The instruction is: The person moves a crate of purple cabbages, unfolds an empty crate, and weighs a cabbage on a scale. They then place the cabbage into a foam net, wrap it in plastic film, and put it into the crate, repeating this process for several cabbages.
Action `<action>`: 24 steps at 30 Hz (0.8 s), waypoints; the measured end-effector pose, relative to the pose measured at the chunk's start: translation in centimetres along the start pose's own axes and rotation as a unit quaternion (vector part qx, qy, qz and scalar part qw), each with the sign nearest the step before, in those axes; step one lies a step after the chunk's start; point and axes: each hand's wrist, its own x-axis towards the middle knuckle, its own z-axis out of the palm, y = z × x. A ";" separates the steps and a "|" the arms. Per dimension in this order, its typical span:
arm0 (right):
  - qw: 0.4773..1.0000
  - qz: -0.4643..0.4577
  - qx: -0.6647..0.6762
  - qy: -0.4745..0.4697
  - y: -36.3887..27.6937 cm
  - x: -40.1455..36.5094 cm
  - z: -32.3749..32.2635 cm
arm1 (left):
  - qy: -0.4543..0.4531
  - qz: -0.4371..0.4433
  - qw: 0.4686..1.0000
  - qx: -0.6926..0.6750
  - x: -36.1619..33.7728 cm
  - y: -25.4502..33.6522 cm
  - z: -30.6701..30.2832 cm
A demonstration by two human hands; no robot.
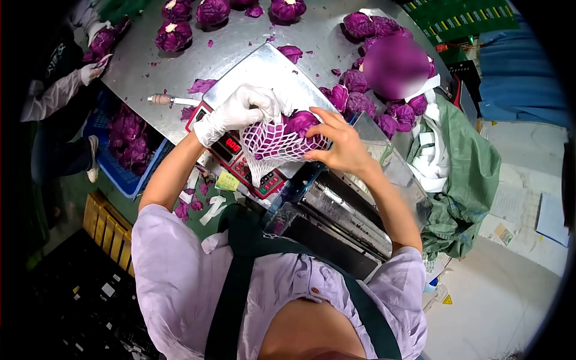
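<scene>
A red cabbage [302,122] sits partly inside a white foam net sleeve [269,147], whose pointed end hangs toward me. My left hand [243,110], in a white glove, is closed on the upper edge of the net. On the other side my bare right hand [341,143] grips the net and cabbage between thumb and fingers. Both hands are over the near part of a scale's metal plate [264,66]. The scale's red panel [243,165] with a lit display shows below the net, partly covered by it.
A knife [171,100] lies left of the scale. Several cabbages [354,81] are piled at right, others [213,11] at the back of the metal table [141,72]. A blue crate [123,171] holds purple leaves. Green sacking [462,174] hangs at right. A co-worker's gloved hand [93,70] is at left.
</scene>
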 end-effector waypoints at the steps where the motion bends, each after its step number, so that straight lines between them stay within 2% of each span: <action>1: 1.000 0.002 0.002 0.000 -0.2 -0.5 0.5 | -0.001 -0.002 1.000 -0.002 -0.2 0.0 0.0; 3: 0.992 -0.073 -0.096 0.027 -0.5 -1.5 1.4 | -0.015 0.058 0.998 0.010 -0.4 0.2 -0.3; 4: 0.982 -0.117 -0.137 0.051 -1.1 -1.7 1.3 | -0.033 0.055 0.998 0.017 -0.7 0.0 -0.7; 5: 0.983 -0.117 -0.135 0.050 -1.4 -2.2 1.3 | -0.032 0.054 0.998 0.017 -1.2 0.1 -0.6; 7: 0.963 -0.194 -0.183 0.035 -1.9 -3.5 1.0 | 0.006 0.009 1.000 -0.018 -1.8 0.4 -0.5; 8: 0.959 -0.216 -0.182 0.036 -2.2 -3.7 0.9 | -0.009 -0.013 0.999 -0.031 -2.0 0.4 -0.8; 11: 0.961 -0.217 -0.172 0.011 -2.3 -4.6 1.0 | -0.010 0.003 1.000 0.016 -2.0 0.9 -0.8; 16: 0.962 -0.216 -0.168 -0.002 -2.4 -4.7 0.9 | -0.018 0.013 1.000 0.021 -1.8 1.1 -0.2; 19: 0.973 -0.192 -0.131 0.000 -1.9 -4.6 1.5 | -0.023 -0.008 1.000 0.015 -2.0 1.1 -0.1; 21: 0.983 -0.124 -0.111 0.078 -1.4 -4.3 1.7 | -0.021 -0.013 0.999 0.023 -1.9 1.1 -0.1; 22: 0.979 -0.084 -0.113 0.146 -0.9 -3.7 2.0 | -0.021 -0.011 0.999 0.024 -2.0 1.3 0.0; 24: 0.991 0.030 -0.093 0.091 0.1 -2.7 1.1 | -0.016 -0.042 0.999 0.028 -2.0 1.9 0.2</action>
